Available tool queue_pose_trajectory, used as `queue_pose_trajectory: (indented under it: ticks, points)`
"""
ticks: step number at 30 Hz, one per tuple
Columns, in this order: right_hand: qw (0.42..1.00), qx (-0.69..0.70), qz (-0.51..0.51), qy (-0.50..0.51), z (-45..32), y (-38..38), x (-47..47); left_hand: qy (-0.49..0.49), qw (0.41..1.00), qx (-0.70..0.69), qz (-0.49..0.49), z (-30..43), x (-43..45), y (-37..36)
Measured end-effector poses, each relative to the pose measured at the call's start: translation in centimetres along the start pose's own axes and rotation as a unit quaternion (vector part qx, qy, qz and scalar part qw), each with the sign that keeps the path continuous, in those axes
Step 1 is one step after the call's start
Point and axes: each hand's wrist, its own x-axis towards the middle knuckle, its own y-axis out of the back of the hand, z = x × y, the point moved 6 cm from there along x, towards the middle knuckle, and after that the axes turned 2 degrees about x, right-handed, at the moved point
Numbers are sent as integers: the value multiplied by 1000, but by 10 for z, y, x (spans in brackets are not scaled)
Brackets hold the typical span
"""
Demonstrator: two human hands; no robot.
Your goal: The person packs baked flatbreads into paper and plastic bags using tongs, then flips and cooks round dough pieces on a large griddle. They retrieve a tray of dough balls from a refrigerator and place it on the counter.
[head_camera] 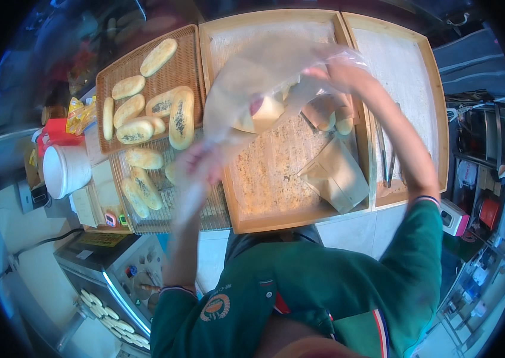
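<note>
A large clear plastic bag [239,85] is stretched between my two hands over the middle wooden tray [252,223]. My left hand [203,163], blurred, grips the bag's near-left edge. At the far right, my right hand [335,74] holds the other side, with film bunched around its fingers. Partly visible behind the film is a brown paper packet [268,115] with a dark red patch. Paper sleeves [317,112] with bread ends [344,126] poking out lie right of it. Closer to me, a kraft paper bag [337,176] rests on the crumb-strewn tray liner.
A wicker tray [145,53] of oblong breads [181,117] sits at left, above a wire rack [181,219] with more loaves. Metal tongs [385,154] lie in the right wooden tray [440,134]. A white bucket [66,170] and small timers [110,219] stand far left.
</note>
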Motion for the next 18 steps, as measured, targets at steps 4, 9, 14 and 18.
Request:
queue_pose_trajectory:
  ticks: [4,9,14,18]
  points:
    - [927,-316,33,197,-37,33,-62,-99,964,-248,15,73,19,15]
    - [929,-326,-16,174,-81,79,-121,-198,971,-125,-46,112,-10,-15]
    - [919,-110,278,257,-152,139,-179,-232,968,-29,-87,130,-46,15]
    - [942,-63,237,227,-168,120,-212,-204,976,29,-78,98,-63,19]
